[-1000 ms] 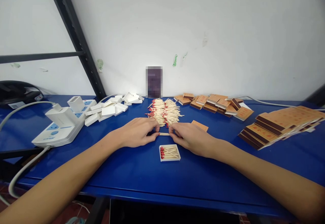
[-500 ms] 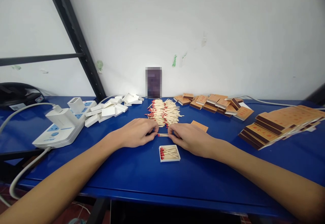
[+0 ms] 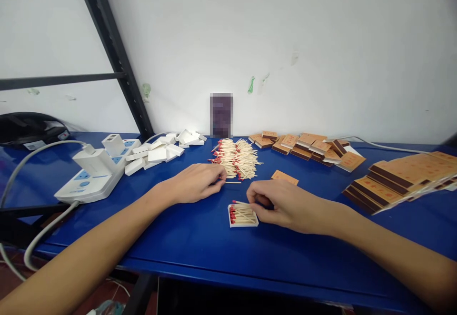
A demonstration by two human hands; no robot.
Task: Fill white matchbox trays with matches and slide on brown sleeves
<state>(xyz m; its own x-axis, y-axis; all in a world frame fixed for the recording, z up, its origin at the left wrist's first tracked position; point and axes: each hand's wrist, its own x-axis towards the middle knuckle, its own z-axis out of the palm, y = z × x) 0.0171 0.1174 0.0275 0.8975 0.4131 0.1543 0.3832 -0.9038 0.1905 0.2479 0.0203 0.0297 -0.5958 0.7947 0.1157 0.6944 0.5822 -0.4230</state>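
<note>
My left hand [image 3: 203, 182] rests on the blue table with its fingers pinched. A single match [image 3: 233, 182] sticks out rightward from its fingertips, with the head end hidden. Just beyond is a big heap of red-headed matches [image 3: 237, 158]. My right hand [image 3: 282, 204] pinches the bare end of another match [image 3: 241, 203], whose red head points left. This match is over the far side of a small white matchbox tray [image 3: 243, 226], which holds a layer of matches lying with their heads to the left.
White empty trays [image 3: 157, 154] are piled at the left, near a power strip [image 3: 94, 189] with plugs and cables. Orange matchbox sleeves [image 3: 310, 146] lie at the right back. A stacked block of sleeves [image 3: 396, 182] stands nearer; one sleeve [image 3: 284, 177] lies behind my right hand.
My right hand has moved away from my left, nearer to me, bringing a match over the tray. My left hand has stayed beside the heap. The view has shifted slightly.
</note>
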